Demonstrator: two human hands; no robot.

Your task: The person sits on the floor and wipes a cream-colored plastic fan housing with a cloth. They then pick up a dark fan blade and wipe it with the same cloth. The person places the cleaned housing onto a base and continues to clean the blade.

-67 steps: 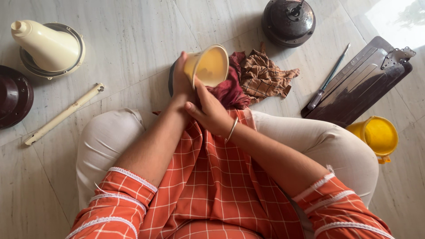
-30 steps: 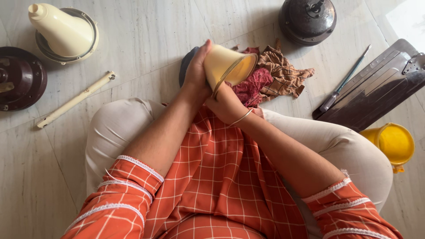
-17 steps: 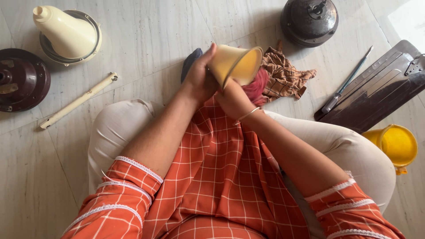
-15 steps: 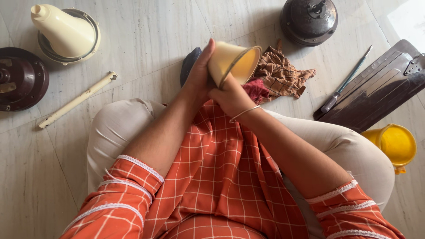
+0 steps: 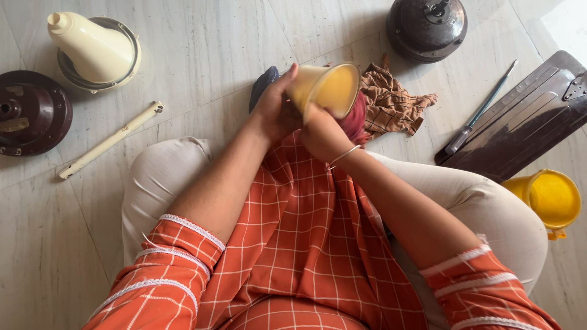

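Your left hand (image 5: 275, 110) grips the narrow end of the cream cup (image 5: 324, 88), fingers wrapped around its wall, holding it tilted above your lap with the open mouth facing up and to the right. Your right hand (image 5: 324, 135) is closed on the red cloth (image 5: 354, 122) and presses it against the cup's lower rim.

Compared with half a second ago, the cup has rolled so more of its yellow interior shows, and the red cloth now appears blurred just right of the rim, where earlier it sat lower, under your hand. The checked rag (image 5: 391, 104) remains on the floor beside the cup. The dark dome (image 5: 427, 27), screwdriver (image 5: 480, 111), blade (image 5: 520, 125), yellow mug (image 5: 550, 198), cream cone (image 5: 92, 49) and rod (image 5: 110, 140) lie unchanged.
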